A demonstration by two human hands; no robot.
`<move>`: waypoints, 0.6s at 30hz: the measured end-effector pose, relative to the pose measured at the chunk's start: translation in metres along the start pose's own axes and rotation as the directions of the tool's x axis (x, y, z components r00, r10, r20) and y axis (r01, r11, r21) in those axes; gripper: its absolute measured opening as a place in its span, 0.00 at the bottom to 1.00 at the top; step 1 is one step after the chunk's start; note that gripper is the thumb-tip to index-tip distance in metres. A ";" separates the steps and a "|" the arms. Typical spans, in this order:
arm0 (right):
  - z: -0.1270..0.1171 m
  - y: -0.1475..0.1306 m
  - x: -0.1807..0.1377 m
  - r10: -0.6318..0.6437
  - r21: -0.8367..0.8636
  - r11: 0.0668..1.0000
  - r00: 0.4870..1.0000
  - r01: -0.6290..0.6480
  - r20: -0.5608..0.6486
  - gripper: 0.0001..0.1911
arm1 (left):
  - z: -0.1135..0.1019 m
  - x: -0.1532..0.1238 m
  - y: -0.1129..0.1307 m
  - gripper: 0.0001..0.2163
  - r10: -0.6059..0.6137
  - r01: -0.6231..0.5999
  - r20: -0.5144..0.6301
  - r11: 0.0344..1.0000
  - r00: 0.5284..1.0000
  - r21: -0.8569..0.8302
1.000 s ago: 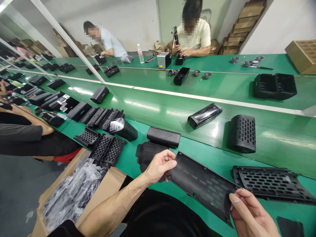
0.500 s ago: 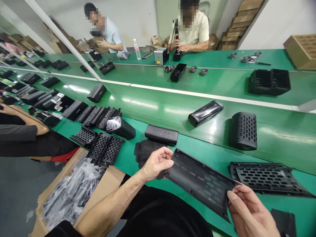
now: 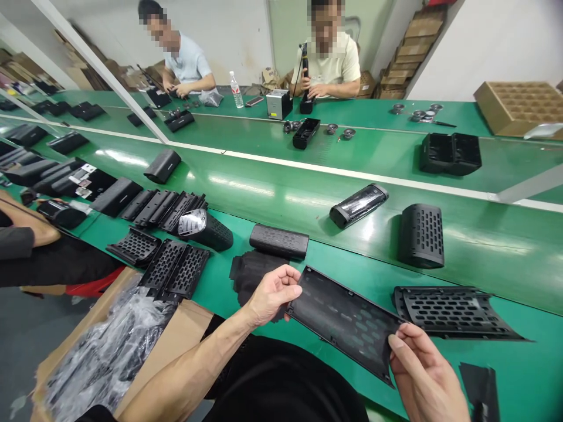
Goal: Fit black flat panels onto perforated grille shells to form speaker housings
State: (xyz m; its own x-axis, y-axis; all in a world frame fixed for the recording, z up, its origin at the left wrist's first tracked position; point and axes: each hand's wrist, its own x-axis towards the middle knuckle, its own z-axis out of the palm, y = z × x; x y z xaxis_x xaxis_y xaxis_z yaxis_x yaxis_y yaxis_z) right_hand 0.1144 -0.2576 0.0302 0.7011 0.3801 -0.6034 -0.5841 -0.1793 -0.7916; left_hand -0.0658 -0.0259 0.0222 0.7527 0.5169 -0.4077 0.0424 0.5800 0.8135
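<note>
Tabletop: long glossy green surface (image 3: 528, 363), crowded with black parts on the left.
Carton: open brown cardboard box (image 3: 193, 328) filled with clear plastic bags (image 3: 101, 351), beside the near edge.
Held piece: black curved plastic panel (image 3: 343, 322), left hand (image 3: 272, 296) pinching one end, right hand (image 3: 422, 372) the other.
Beyond right hand: black slotted plastic shell (image 3: 448, 313).
Behind left hand: pile of thin black sheets (image 3: 255, 269), partly hidden.
Since half a second ago: grip unchanged; opposite, the blue-shirted co-worker (image 3: 191, 61) has lowered a raised hand.
</note>
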 end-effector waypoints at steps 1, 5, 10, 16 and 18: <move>0.000 0.000 0.000 -0.006 0.001 1.000 1.000 0.006 0.000 0.26 | 0.000 0.000 -0.001 0.19 -0.004 0.004 0.001 1.000 1.000 0.002; 0.001 0.000 0.001 -0.006 0.009 1.000 1.000 0.006 -0.018 0.27 | -0.001 0.001 -0.001 0.19 -0.018 0.018 -0.004 1.000 1.000 0.001; 0.007 -0.004 0.000 0.101 0.039 0.994 0.993 -0.099 -0.059 0.31 | -0.001 0.002 -0.002 0.18 -0.021 0.021 -0.003 0.999 1.000 -0.029; 0.015 -0.008 0.002 0.135 0.065 0.990 0.984 -0.128 -0.120 0.33 | -0.004 0.005 -0.004 0.19 -0.024 0.023 -0.010 1.000 1.000 -0.017; 0.015 -0.006 0.003 0.125 0.062 0.991 0.986 -0.118 -0.111 0.32 | -0.004 0.006 -0.005 0.19 -0.027 0.027 -0.012 0.999 1.000 -0.026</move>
State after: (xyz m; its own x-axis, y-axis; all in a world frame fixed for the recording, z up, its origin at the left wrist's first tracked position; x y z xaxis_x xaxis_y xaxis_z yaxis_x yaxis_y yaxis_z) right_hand 0.1140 -0.2422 0.0345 0.6637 0.2519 -0.7043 -0.6873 -0.1662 -0.7071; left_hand -0.0642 -0.0226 0.0141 0.7433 0.5085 -0.4346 0.0456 0.6097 0.7913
